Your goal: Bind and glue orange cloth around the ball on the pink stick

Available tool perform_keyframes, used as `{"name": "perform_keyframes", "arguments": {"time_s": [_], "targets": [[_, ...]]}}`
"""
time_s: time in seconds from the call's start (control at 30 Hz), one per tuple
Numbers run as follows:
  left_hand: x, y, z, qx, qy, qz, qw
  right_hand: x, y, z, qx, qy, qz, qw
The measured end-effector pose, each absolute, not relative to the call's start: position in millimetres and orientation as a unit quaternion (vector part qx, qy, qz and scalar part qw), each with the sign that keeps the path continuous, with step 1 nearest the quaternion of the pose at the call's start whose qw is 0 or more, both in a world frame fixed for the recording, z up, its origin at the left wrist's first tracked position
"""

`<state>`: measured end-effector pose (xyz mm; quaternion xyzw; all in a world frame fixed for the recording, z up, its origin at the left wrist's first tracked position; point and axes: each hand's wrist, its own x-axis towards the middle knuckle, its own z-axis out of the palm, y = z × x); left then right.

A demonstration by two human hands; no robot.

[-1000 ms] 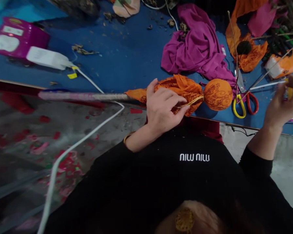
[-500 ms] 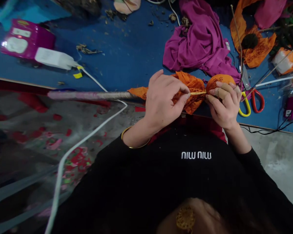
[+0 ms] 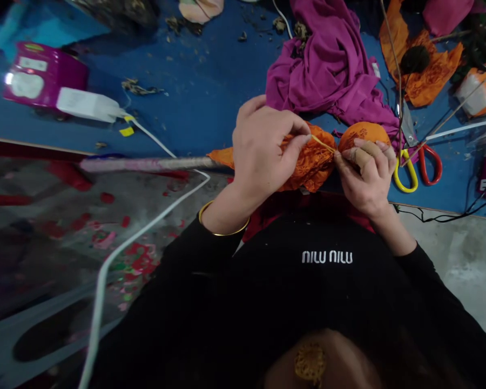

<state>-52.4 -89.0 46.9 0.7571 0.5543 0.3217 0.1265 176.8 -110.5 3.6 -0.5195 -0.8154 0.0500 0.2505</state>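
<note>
An orange patterned cloth (image 3: 316, 162) is bunched along the table's front edge, narrowing at the left around a wrapped pole (image 3: 162, 163). On its right side it swells into a smooth rounded part (image 3: 364, 132). My left hand (image 3: 265, 148) pinches the end of a thin yellow strand (image 3: 323, 144) between thumb and forefinger. The strand runs right to the gathered neck of the cloth. My right hand (image 3: 368, 173), with tan wrapping on a finger, has its fingers closed on the cloth at that neck and under the rounded part.
Scissors (image 3: 408, 172) with yellow and red handles lie just right of my right hand. Behind is a heap of purple cloth (image 3: 328, 65). A purple toy-like device (image 3: 44, 75) sits at the left of the blue table (image 3: 202, 75). A white cable (image 3: 146, 224) hangs over the front edge.
My left hand has shifted slightly left and up, drawing the yellow strand at a slant away from the cloth. My right hand still grips at the neck.
</note>
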Motion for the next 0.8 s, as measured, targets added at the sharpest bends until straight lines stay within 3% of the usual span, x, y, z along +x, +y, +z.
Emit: {"name": "perform_keyframes", "arguments": {"time_s": [0.3,0.57,0.8], "targets": [[-54,-92,21,0.779,0.518,0.343,-0.083,181,-114,-11,-0.498,-0.835,-0.104,0.210],[-58,-92,9,0.749,0.563,0.334,0.103,182,-113,-12,-0.502,-0.835,-0.118,0.193],[-68,-98,-1,0.766,0.526,0.368,0.036,181,-111,-9,-0.506,-0.837,-0.105,0.180]]}}
